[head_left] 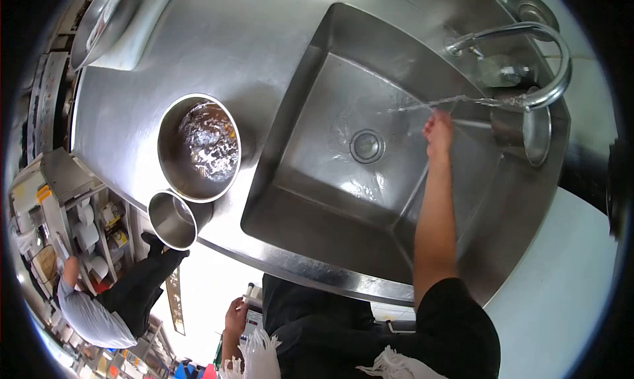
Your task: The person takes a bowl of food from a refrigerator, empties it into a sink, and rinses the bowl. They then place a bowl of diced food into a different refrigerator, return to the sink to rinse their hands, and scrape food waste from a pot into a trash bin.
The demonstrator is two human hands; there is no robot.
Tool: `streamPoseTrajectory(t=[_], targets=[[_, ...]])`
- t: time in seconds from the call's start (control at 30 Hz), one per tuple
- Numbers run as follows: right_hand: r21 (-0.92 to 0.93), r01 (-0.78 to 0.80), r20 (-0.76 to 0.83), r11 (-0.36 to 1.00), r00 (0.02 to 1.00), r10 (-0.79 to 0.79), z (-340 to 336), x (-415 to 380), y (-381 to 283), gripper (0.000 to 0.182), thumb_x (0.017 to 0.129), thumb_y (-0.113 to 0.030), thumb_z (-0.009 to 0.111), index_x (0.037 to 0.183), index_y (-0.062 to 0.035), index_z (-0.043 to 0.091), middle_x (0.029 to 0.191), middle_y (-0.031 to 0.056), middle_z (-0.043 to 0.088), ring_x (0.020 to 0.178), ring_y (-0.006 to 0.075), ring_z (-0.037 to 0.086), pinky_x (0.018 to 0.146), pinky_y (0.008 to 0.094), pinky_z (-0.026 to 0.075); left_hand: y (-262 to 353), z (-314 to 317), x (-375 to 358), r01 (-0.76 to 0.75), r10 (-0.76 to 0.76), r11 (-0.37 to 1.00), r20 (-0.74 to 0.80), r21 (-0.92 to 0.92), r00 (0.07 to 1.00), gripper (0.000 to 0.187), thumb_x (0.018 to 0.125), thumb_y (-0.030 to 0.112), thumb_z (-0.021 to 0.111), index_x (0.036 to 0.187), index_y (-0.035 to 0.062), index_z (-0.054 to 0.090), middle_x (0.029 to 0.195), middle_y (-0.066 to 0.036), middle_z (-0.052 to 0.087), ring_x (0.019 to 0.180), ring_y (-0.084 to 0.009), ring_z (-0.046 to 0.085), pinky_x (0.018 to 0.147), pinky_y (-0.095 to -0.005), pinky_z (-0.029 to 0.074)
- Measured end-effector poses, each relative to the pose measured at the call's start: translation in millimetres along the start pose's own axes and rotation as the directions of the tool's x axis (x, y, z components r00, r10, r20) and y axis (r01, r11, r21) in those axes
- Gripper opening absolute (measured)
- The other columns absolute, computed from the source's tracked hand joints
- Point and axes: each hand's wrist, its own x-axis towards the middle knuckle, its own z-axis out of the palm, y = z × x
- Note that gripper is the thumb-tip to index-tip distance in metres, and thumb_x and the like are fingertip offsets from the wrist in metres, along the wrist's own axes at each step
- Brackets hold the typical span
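My right hand (438,132) reaches into the stainless steel sink (330,210), its fingers curled together just below the running water stream (472,100). Nothing shows in its grasp. The water falls from the curved faucet (563,65) and spreads over the sink floor around the round drain (366,146). Low at my side, my left hand (235,316) is beside a pale box-like device (253,321), fingers loosely bent and apart, with no object visible in them.
Left of the sink stand a large steel pot (173,174) with brownish liquid and a smaller steel pot (170,224) at the counter edge. A metal bowl (109,22) is at the far left corner. Another person (99,319) stands by shelves (99,237).
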Motion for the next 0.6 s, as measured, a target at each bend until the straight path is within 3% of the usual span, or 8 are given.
streamPoseTrajectory(t=[0.03, 0.13, 0.17, 0.23, 0.3, 0.47, 0.5, 0.6], targets=[[-0.165, -0.134, -0.013, 0.977, 0.991, 0.134, -13, 31, 45, 0.016, 0.096, -0.022, 0.061, 0.104, -0.0076, 0.062, 0.077, 0.0025, 0.055, 0.066, 0.0138, 0.054, 0.059, 0.0335, 0.047, 4, -2, -3, -0.011, 0.011, 1.0, -0.016, 0.015, 1.0, 0.045, 0.096, 0.028, 0.066, 0.135, 0.0062, 0.056, 0.115, -0.011, 0.067, 0.087, -0.0174, 0.066, 0.071, -0.0294, 0.054], [-0.648, 0.094, -0.043, 0.756, 0.986, -0.159, -30, 87, 154, 0.014, 0.09, -0.019, 0.062, 0.095, -0.0068, 0.066, 0.076, 0.0053, 0.061, 0.066, 0.0176, 0.061, 0.062, 0.0344, 0.05, 6, -7, -10, -0.036, 0.04, 0.998, -0.069, 0.06, 0.997, 0.044, 0.097, 0.025, 0.064, 0.134, 0.0048, 0.056, 0.115, -0.012, 0.067, 0.09, -0.0187, 0.066, 0.072, -0.0299, 0.055], [-0.815, 0.273, 0.01, 0.511, 0.888, -0.46, -19, 63, 153, 0.011, 0.086, -0.016, 0.064, 0.09, -0.0057, 0.065, 0.081, 0.0121, 0.066, 0.073, 0.0265, 0.065, 0.068, 0.0392, 0.051, 0, -9, -9, -0.04, 0.046, 0.996, -0.08, 0.079, 0.996, 0.042, 0.098, 0.023, 0.063, 0.135, 0.0036, 0.055, 0.115, -0.013, 0.067, 0.092, -0.0197, 0.067, 0.074, -0.0302, 0.055], [-0.807, 0.412, 0.11, 0.422, 0.808, -0.578, 2, 30, 174, 0.01, 0.081, -0.014, 0.068, 0.088, -0.0067, 0.066, 0.079, 0.0132, 0.065, 0.077, 0.035, 0.064, 0.074, 0.0437, 0.052, 0, -11, -10, -0.005, 0.017, 0.989, -0.081, 0.148, 0.997, 0.042, 0.098, 0.02, 0.062, 0.135, 0.0021, 0.053, 0.115, -0.015, 0.067, 0.096, -0.0207, 0.068, 0.074, -0.0297, 0.056], [-0.797, 0.499, 0.315, 0.341, 0.824, -0.47, 24, -24, 162, 0.015, 0.081, -0.012, 0.068, 0.095, -0.0068, 0.066, 0.089, 0.0154, 0.066, 0.087, 0.0361, 0.063, 0.082, 0.0456, 0.051, 9, -6, -13, 0.029, -0.025, 0.992, -0.032, 0.12, 0.999, 0.043, 0.098, 0.02, 0.062, 0.136, 0.002, 0.052, 0.116, -0.015, 0.067, 0.097, -0.0205, 0.068, 0.074, -0.0302, 0.056], [-0.712, 0.694, 0.652, 0.102, 0.709, -0.269, 43, -69, 168, 0.031, 0.079, -0.011, 0.07, 0.108, -0.0029, 0.061, 0.112, 0.0185, 0.06, 0.109, 0.0366, 0.056, 0.095, 0.0468, 0.046, 9, 3, -7, -0.036, 0.036, 0.997, -0.008, 0.064, 0.999, 0.044, 0.098, 0.021, 0.062, 0.137, 0.0034, 0.052, 0.118, -0.012, 0.065, 0.094, -0.0176, 0.067, 0.069, -0.0288, 0.055], [-0.678, 0.735, 0.675, 0.004, 0.625, -0.391, 45, -72, 170, 0.019, 0.081, -0.008, 0.063, 0.098, -0.0023, 0.065, 0.107, 0.0143, 0.063, 0.104, 0.0363, 0.058, 0.09, 0.0479, 0.048, 12, 4, -8, -0.036, 0.036, 0.998, -0.009, 0.056, 0.999, 0.044, 0.098, 0.021, 0.062, 0.137, 0.0036, 0.052, 0.119, -0.012, 0.065, 0.094, -0.0176, 0.066, 0.069, -0.0287, 0.055], [-0.729, 0.675, 0.682, -0.111, 0.703, -0.2, 52, -66, 173, 0.021, 0.084, -0.011, 0.061, 0.102, -0.0045, 0.068, 0.112, 0.0118, 0.064, 0.108, 0.034, 0.057, 0.091, 0.0463, 0.048, 23, 3, -15, -0.044, 0.045, 0.997, -0.009, 0.056, 0.999, 0.044, 0.099, 0.022, 0.062, 0.138, 0.0042, 0.052, 0.12, -0.013, 0.064, 0.096, -0.0177, 0.066, 0.068, -0.0286, 0.054]])
